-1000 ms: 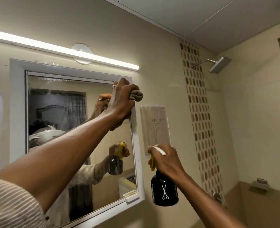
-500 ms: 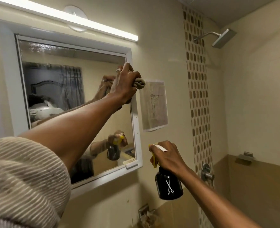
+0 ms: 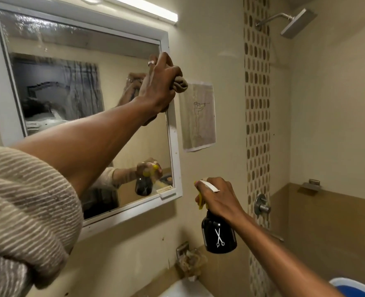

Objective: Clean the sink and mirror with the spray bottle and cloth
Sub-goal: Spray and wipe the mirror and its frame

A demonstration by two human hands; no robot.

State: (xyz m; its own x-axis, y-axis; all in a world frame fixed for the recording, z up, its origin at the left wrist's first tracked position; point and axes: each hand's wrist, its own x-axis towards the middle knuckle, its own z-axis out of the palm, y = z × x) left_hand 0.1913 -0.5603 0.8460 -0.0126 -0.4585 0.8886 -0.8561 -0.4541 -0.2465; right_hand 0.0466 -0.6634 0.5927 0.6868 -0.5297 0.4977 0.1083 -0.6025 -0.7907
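Note:
A white-framed mirror point(image 3: 74, 61) hangs on the beige wall, its upper glass streaked with wet spray. My left hand point(image 3: 159, 84) presses a bunched beige cloth point(image 3: 180, 84) against the mirror's upper right edge. My right hand point(image 3: 218, 200) holds a black spray bottle point(image 3: 219, 234) with a yellow trigger and a white scissors mark, upright, below and right of the mirror, away from the glass. A sliver of the white sink point(image 3: 183, 289) shows at the bottom edge.
A paper drawing point(image 3: 198, 116) is taped to the wall right of the mirror. A shower head point(image 3: 298, 23) and a tap valve point(image 3: 262, 205) sit to the right. A soap holder point(image 3: 190, 260) hangs under the mirror. A blue bucket point(image 3: 353, 289) is at the bottom right.
The view has tilted down, so the mirror and light sit higher in frame. My left hand with the cloth stays at the mirror's upper right edge. The bottle hand has held its pose.

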